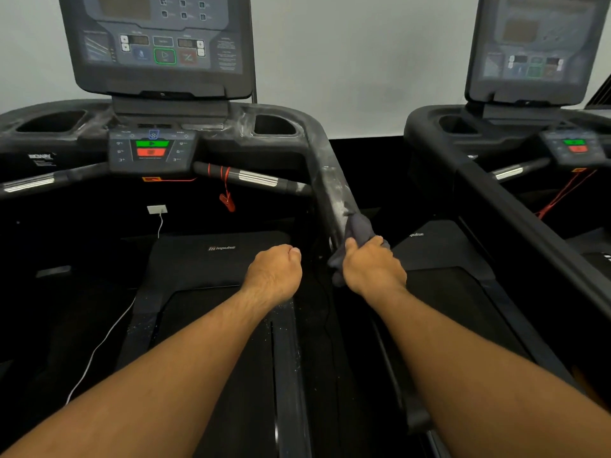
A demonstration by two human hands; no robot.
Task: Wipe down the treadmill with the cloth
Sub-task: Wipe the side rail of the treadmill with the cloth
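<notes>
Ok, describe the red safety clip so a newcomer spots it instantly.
On the near treadmill, find the console, then drop to the small button panel below. Right of it, a cord winds round the silver-banded handlebar; the clip dangles from that cord, bright red against black.

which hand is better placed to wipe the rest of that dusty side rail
Right. The right hand grips the cloth against the side rail, just below its white residue. The left hand is curled, holds nothing, and sits apart from the rail.

Right hand (372,266) with cloth (358,228) on handrail (330,183)
</notes>
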